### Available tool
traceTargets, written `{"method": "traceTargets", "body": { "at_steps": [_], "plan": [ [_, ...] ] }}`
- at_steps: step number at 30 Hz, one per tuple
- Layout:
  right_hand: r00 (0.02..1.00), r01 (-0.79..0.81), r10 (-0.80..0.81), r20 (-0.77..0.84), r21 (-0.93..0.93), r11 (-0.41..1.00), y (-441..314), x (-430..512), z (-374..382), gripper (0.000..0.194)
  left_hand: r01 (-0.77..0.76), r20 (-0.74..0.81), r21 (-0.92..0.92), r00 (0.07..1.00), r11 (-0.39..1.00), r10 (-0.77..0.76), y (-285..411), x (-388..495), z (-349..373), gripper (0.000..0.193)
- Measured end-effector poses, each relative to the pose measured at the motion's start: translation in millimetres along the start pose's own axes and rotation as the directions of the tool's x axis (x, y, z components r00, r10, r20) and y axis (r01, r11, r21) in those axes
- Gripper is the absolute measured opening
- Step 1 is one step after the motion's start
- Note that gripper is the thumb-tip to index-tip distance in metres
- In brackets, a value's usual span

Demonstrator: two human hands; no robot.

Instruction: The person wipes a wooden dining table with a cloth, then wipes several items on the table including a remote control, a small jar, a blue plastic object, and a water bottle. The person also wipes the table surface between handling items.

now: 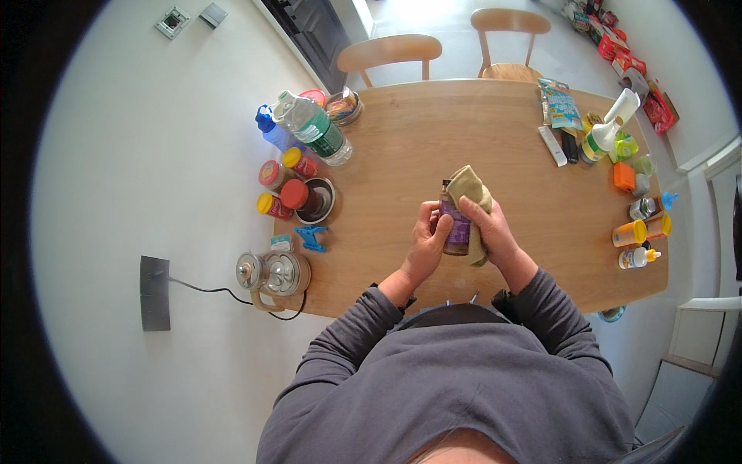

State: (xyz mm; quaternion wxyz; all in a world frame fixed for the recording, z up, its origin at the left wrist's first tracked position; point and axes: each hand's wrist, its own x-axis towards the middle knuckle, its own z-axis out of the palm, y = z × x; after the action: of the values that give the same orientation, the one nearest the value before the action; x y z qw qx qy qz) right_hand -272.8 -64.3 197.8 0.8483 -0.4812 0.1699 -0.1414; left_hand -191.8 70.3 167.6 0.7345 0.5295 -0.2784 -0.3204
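In front of my body, a small glass bottle [456,231] with a purple label and a black cap is held over the wooden table [400,174]. My left hand [428,240] grips its left side, thumb against the label. A tan cloth [467,184] is bunched in my right hand [491,226] and lies against the bottle's upper right side, with one end hanging below the palm. The cloth hides part of the bottle's shoulder. The fingertips behind the bottle and cloth are hidden.
At the left stand a large water bottle [319,132], lidded jars [294,194], a blue phone stand [312,238] and a glass kettle [284,272]. Along the right are a spray bottle [600,141], a snack bag [561,104] and yellow-lidded containers [629,234]. Two chairs [391,51] stand beyond.
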Motion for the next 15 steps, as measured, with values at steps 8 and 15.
{"method": "traceTargets", "body": {
  "at_steps": [8, 15],
  "plan": [
    [1.000, 0.026, -0.025, -0.009, 0.135, 0.991, -7.5, 0.3, -4.7, 0.041, 0.089, 0.038, 0.003, 0.995, 0.996, -0.089, -5.2, 0.2, 5.2, 0.039],
    [0.971, 0.159, -0.163, -0.174, -0.035, 0.987, 2.3, -2.4, 7.4, 0.036, 0.029, -0.094, 0.381, 0.996, 0.924, 0.007, -8.7, -3.6, 16.2, 0.050]
  ]
}}
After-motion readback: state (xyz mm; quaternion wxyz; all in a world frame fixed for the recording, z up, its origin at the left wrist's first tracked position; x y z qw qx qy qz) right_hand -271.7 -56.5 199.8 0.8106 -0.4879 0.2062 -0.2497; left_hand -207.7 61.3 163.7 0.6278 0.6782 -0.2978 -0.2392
